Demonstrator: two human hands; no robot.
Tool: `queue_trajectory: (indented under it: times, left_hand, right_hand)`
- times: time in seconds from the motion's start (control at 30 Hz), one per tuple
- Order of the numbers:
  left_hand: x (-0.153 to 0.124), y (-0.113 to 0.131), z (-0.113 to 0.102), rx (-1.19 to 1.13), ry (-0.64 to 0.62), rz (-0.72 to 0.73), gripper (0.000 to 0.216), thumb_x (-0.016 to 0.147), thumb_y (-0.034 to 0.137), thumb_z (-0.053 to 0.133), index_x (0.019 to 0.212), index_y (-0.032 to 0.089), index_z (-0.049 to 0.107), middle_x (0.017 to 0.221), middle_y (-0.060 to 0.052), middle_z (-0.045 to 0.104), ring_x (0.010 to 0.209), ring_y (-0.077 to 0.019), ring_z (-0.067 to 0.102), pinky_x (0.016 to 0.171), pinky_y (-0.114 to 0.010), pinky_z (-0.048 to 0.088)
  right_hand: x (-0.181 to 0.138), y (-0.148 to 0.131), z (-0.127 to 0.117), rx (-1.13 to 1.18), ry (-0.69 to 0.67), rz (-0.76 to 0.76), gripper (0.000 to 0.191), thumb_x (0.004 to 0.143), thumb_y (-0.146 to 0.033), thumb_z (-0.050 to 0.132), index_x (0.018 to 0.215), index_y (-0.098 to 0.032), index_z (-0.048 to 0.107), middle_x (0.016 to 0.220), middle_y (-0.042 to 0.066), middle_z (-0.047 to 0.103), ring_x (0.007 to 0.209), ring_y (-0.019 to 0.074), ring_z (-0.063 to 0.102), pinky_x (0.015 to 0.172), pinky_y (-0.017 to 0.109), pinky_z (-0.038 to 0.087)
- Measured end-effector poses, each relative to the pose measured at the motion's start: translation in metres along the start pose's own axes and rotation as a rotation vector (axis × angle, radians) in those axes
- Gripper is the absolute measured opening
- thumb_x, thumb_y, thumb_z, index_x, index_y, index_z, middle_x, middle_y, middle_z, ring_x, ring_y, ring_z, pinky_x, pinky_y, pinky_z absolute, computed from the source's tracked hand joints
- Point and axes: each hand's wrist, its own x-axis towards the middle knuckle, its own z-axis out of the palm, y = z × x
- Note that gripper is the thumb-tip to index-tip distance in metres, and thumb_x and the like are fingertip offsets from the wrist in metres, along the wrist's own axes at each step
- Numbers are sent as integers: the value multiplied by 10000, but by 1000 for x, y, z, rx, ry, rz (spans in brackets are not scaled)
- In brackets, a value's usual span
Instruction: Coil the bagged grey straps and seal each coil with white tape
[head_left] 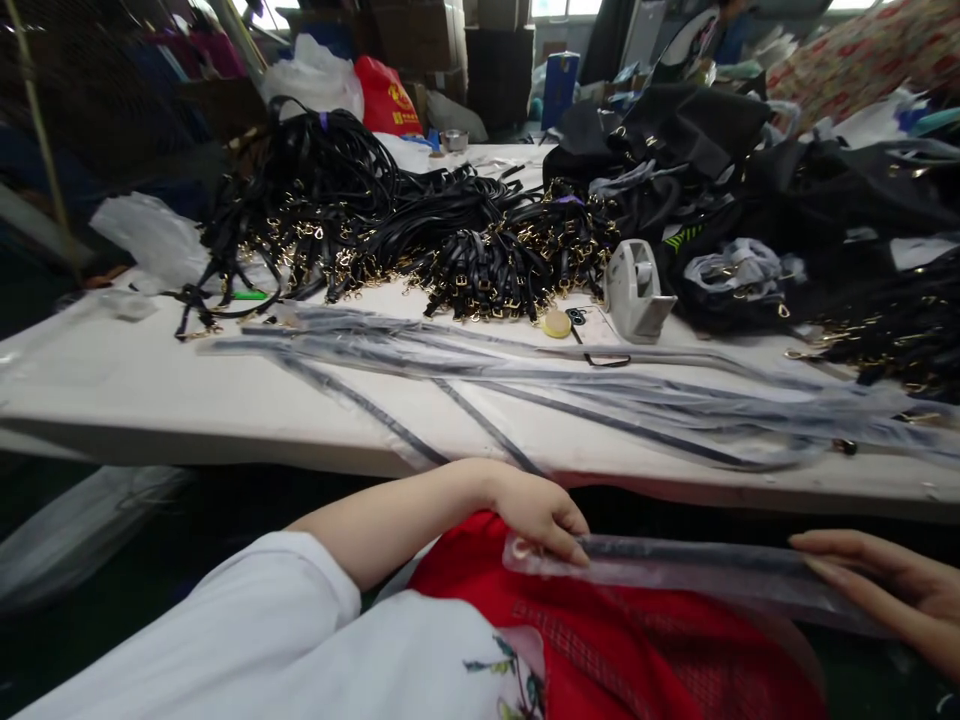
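A dark strap (675, 550) lies inside a long clear plastic sleeve (720, 578), stretched across my lap over red cloth. My left hand (534, 512) pinches the sleeve's left end, where a gold-coloured metal piece shows through the plastic. Farther along, at the right edge of the view, my right hand (889, 585) has the sleeve between its thumb and fairly straight fingers. On the table in front of me, several more sleeved straps (585, 378) lie in a loose, overlapping bundle. A few of them hang over the front edge.
Black straps with gold buckles and clips (487, 275) are heaped along the white table (150, 390). A grey tape dispenser (637, 285) and a round yellow item (556, 323) stand behind the bundle. Black bags (667, 140) pile up at right; a red bag (382, 95) sits behind.
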Motion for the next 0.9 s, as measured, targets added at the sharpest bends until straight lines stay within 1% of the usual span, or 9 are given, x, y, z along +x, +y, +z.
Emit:
queue_trajectory:
  times: [0.07,0.13,0.27,0.37,0.47,0.57,0.67,0.8,0.9]
  left_hand:
    - [-1,-3,0,-70,-15,16,300,918,411,586,739,180,515,573,68,469,456,-77,453,451,-190,404]
    - [1,-5,1,-155,-33,19,317,896,460,615,774,177,542,570,64,489,451,-75,452,431,-178,380]
    - [12,-4,2,-349,-56,37,403,858,571,619,837,170,586,586,29,589,502,-114,572,494,-206,464]
    - [19,0,1,-367,-63,53,422,891,580,563,810,166,576,615,3,640,527,-137,620,522,-235,497]
    - [20,5,1,-322,-72,18,374,948,509,507,803,168,561,648,-7,672,538,-141,640,476,-212,465]
    - [19,8,2,-312,-44,20,314,998,394,447,818,165,566,652,-2,683,537,-128,645,510,-206,471]
    - [25,9,6,-301,11,44,292,1014,302,409,823,158,577,644,2,688,530,-118,642,573,-219,496]
    - [41,4,14,-272,75,4,267,974,173,440,781,140,622,572,11,663,524,-126,634,630,-235,504]
    - [51,-1,17,-355,105,-32,293,961,149,425,793,120,663,562,-5,658,504,-131,615,647,-251,504]
  right_hand:
    - [8,5,-2,9,-145,90,338,670,-541,733,891,-294,801,976,114,766,877,270,725,746,266,564]
    - [10,1,3,-14,-200,107,438,628,-579,751,947,-281,793,1002,109,762,937,305,710,784,296,574]
    - [-2,-39,39,-41,-535,-48,494,729,-615,675,1049,-245,743,1000,85,749,965,314,680,789,335,570]
    - [-12,-70,70,-64,-764,-188,406,879,-568,534,838,-207,716,811,36,707,778,216,640,698,262,510]
    - [-14,-80,89,-169,-728,-246,444,893,-573,501,701,-201,647,691,5,640,670,174,570,617,242,442]
    - [-12,-78,100,-204,-701,-232,353,858,-555,552,898,-224,668,816,9,704,759,205,617,686,264,450]
    - [-14,-81,114,-172,-701,-211,456,787,-544,623,1110,-223,607,893,34,748,812,245,663,699,292,468]
    - [-23,-93,138,-38,-845,-203,483,825,-503,593,1189,-192,533,807,40,766,762,244,700,743,310,497]
    - [-25,-96,145,-82,-771,-207,476,811,-490,605,1176,-187,567,909,63,765,844,262,699,805,334,496]
